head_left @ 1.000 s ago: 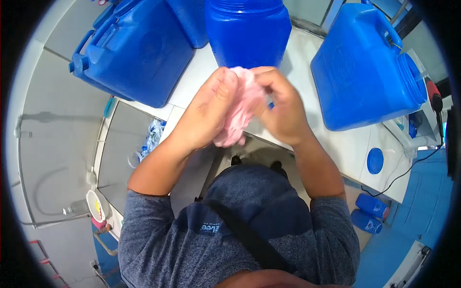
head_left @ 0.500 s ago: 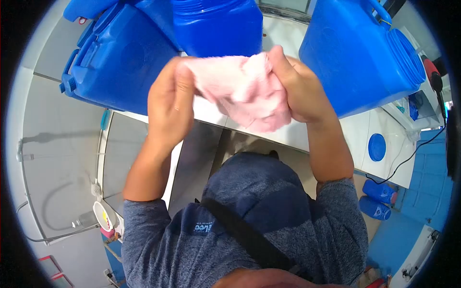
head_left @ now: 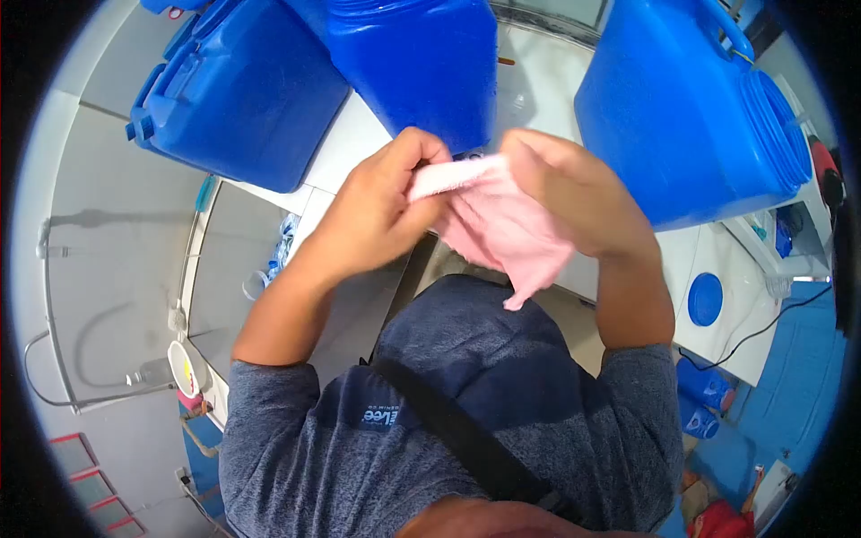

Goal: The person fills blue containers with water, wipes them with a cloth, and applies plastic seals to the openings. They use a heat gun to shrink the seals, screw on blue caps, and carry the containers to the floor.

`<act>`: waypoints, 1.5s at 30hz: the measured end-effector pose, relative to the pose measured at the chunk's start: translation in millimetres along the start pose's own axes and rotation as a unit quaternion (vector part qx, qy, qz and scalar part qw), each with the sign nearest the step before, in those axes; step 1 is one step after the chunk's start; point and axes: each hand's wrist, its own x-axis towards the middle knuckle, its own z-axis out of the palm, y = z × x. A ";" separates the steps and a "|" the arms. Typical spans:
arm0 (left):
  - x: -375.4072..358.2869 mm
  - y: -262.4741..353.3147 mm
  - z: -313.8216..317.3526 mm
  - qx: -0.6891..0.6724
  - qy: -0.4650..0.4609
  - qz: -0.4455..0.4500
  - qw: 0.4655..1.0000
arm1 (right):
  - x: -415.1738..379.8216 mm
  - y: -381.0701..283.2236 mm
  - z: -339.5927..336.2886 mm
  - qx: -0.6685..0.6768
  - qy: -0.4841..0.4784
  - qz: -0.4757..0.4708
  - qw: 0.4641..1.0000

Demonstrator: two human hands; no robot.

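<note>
Gripping the pink cloth (head_left: 507, 224) from both sides!
Your left hand (head_left: 381, 211) and right hand (head_left: 583, 193) each have fingers closed on its upper edge, probably so it spans between them; the rest hangs loose near the middle blue container (head_left: 421, 72) on the white counter (head_left: 547, 76).

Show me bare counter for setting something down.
Counter: patch between right jug and blue lid; narrow strip between left jug and middle jug. Crowded: upper left, jugs close together; front middle, left hand and right hand holding pink cloth.
</note>
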 end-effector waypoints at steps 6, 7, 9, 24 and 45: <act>2.4 19.3 -27.7 -0.261 -0.055 -0.094 0.959 | -44.7 53.4 -54.4 0.048 0.044 -0.043 0.997; 11.1 28.9 -26.4 -0.281 -0.047 -0.095 0.954 | -40.0 84.0 -38.7 0.062 0.133 -0.045 0.988; 28.8 41.5 -22.6 -0.318 -0.027 -0.089 0.944 | -19.0 134.1 -9.5 0.060 0.277 -0.068 0.957; 5.2 -6.2 -59.6 -0.100 0.260 -0.052 0.959 | 137.6 33.9 -30.5 -0.287 0.298 -0.416 0.810; -129.8 -40.2 -81.6 -0.154 0.397 -0.257 0.868 | 239.8 -4.9 -128.2 -0.321 0.196 -0.299 0.877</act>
